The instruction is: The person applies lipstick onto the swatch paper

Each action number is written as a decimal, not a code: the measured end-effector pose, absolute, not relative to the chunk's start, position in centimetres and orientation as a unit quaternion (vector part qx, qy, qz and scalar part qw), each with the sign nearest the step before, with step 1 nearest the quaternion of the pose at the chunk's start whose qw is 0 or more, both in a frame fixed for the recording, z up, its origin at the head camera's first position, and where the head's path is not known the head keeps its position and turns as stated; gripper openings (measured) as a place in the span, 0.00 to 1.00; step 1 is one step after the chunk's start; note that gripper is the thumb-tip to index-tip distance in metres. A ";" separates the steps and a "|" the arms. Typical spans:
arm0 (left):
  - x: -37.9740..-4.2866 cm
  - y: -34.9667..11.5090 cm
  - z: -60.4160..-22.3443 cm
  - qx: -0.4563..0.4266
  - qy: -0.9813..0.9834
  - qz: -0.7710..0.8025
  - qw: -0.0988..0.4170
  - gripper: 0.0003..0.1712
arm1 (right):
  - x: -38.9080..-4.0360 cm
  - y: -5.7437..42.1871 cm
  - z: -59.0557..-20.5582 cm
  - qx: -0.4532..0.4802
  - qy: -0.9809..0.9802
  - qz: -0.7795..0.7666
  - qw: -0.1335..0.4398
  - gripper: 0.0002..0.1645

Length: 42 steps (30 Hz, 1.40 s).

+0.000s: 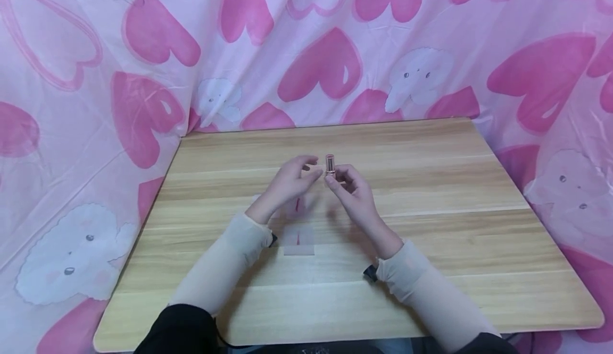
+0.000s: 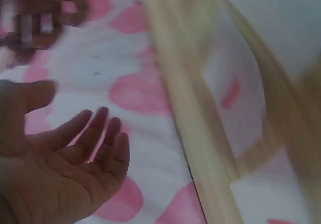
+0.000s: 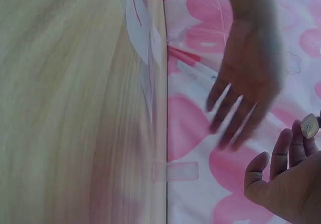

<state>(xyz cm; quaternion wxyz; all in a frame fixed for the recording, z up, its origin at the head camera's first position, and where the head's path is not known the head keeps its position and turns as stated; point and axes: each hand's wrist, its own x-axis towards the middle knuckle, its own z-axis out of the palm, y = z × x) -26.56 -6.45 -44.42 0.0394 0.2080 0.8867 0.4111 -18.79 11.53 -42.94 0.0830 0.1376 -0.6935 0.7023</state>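
Note:
My right hand (image 1: pixel 355 194) pinches a small shiny lipstick tube (image 1: pixel 330 164) upright between thumb and fingers. In the right wrist view, the pale base of the lipstick (image 3: pixel 310 126) shows at the fingertips. Just left of the tube is my left hand (image 1: pixel 289 181), palm turned towards it and apart from it. Its fingers are loosely bent with nothing between them, as the left wrist view of the hand (image 2: pixel 75 169) also shows. Below the left hand lies a thin pale sheet (image 1: pixel 299 245) with a red stroke. A second red-marked sheet (image 1: pixel 287 208) is partly hidden by that hand.
A wooden table (image 1: pixel 431 183) spreads under both arms. Pink heart-patterned cloth (image 1: pixel 321 2) hangs behind it and at both sides. In the right wrist view, a small see-through rectangular piece (image 3: pixel 175 171) shows at the table's far edge.

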 end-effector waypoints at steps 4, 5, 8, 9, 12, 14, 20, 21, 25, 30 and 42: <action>-28.6 -4.7 -45.5 0.247 0.925 0.285 0.054 0.35 | -18.9 11.8 -42.9 0.132 -0.685 0.711 0.083 0.13; -29.0 -4.3 -45.7 0.260 0.927 0.265 0.056 0.34 | -19.0 11.9 -42.9 0.132 -0.684 0.713 0.082 0.13; -29.7 -3.1 -46.1 0.287 0.928 0.230 0.050 0.26 | -19.1 11.9 -43.0 0.136 -0.680 0.716 0.081 0.13; -29.8 -2.8 -46.2 0.292 0.928 0.225 0.047 0.22 | -19.1 11.9 -43.0 0.137 -0.679 0.717 0.081 0.13; -29.9 -2.3 -46.5 0.292 0.929 0.223 0.041 0.11 | -19.2 11.9 -43.1 0.138 -0.678 0.718 0.082 0.13; -29.9 -2.2 -46.6 0.286 0.929 0.229 0.043 0.08 | -19.2 11.8 -43.1 0.136 -0.679 0.717 0.083 0.12; -29.7 -3.3 -45.9 0.266 0.919 0.283 0.059 0.10 | -19.2 11.7 -43.0 0.139 -0.680 0.715 0.086 0.12; -29.7 -3.6 -45.5 0.262 0.914 0.304 0.059 0.12 | -19.2 11.7 -43.0 0.141 -0.680 0.715 0.086 0.12; -29.6 -5.0 -43.1 0.247 0.879 0.405 0.050 0.19 | -19.2 11.6 -43.0 0.144 -0.678 0.716 0.085 0.12; -29.1 -6.6 -40.5 0.248 0.826 0.505 0.029 0.21 | -19.9 11.9 -44.2 0.144 -0.681 0.713 0.085 0.12; -27.4 -7.5 -37.7 0.260 0.710 0.653 0.045 0.17 | -20.7 12.4 -46.1 0.160 -0.692 0.700 0.076 0.12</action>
